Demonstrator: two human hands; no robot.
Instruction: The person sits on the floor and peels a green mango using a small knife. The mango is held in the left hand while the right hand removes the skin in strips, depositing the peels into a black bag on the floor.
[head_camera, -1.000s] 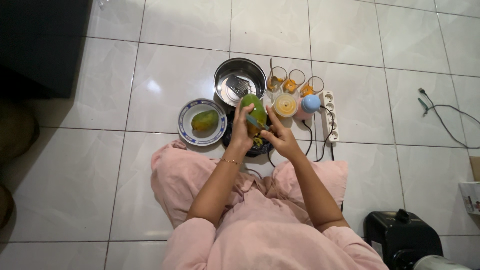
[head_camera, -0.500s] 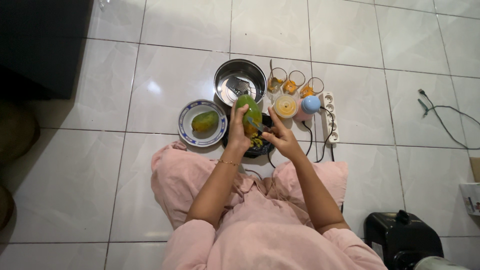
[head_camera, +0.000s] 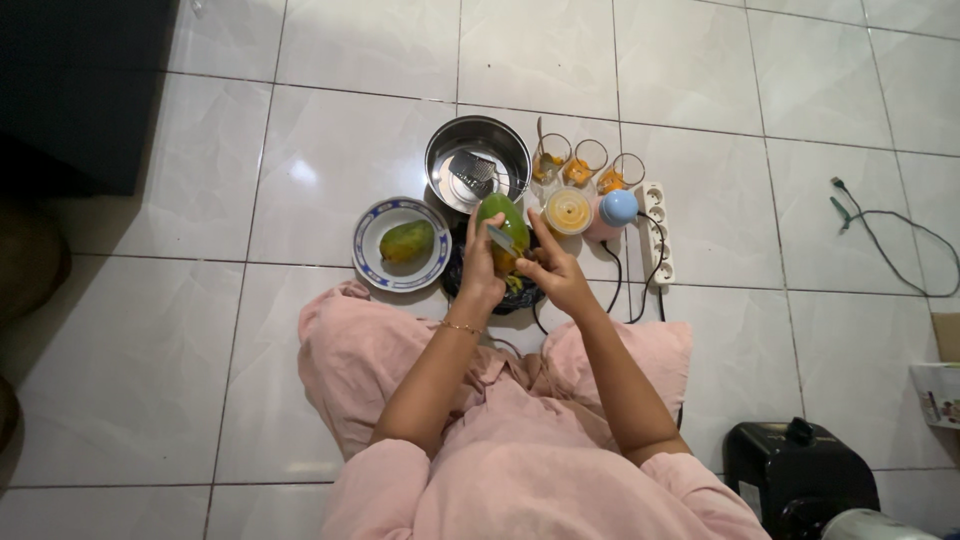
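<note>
My left hand (head_camera: 480, 262) grips a green mango (head_camera: 507, 218), held upright over a dark bowl (head_camera: 456, 280) that holds peelings. My right hand (head_camera: 553, 270) holds a small knife (head_camera: 500, 240) with its blade laid against the mango's skin near the middle. Both hands are close together above the bowl. I sit on the tiled floor in pink clothing.
A blue-rimmed plate (head_camera: 374, 262) carries a second mango (head_camera: 408, 241) at left. Behind stand a steel bowl (head_camera: 440, 152) with a grater (head_camera: 473, 172), three glasses (head_camera: 588, 161), a yellow-lidded cup (head_camera: 568, 211), a blue-topped blender (head_camera: 616, 210) and a power strip (head_camera: 658, 230). A black appliance (head_camera: 800, 478) sits at right.
The knife has moved up from the lower part of the mango to its middle. The mango stays upright in my left hand.
</note>
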